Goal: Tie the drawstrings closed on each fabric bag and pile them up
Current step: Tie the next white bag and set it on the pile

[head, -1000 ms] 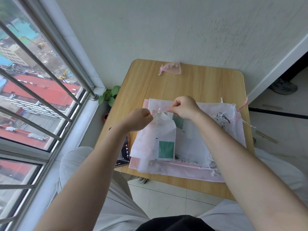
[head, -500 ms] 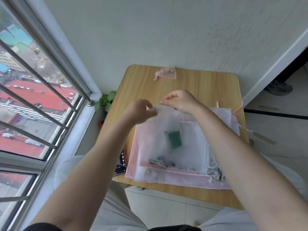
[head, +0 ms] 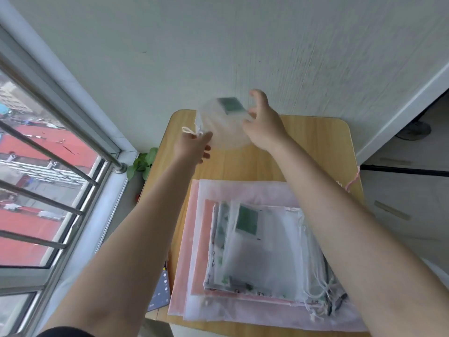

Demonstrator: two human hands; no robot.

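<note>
A sheer white drawstring bag [head: 223, 125] with a green label hangs blurred over the far end of the wooden table [head: 311, 147]. My left hand [head: 194, 145] pinches its gathered neck, and the knotted white cord sticks out to the left. My right hand [head: 263, 124] is at the bag's right edge beside the label, fingers spread. Closer to me lies a flat stack of sheer white bags [head: 267, 251] on larger pink bags [head: 194, 239], their drawstrings bunched at the right side. The small pink bag seen earlier at the far edge is hidden.
A barred window [head: 48, 178] runs along the left, with a small green plant [head: 143, 161] below the sill. A dark phone-like object [head: 160, 293] pokes out at the table's left edge. The wall stands right behind the table's far end.
Both hands have carried the white bag from above the stack out to the table's far end. The right hand's fingers have spread apart. The camera has tilted upward.
</note>
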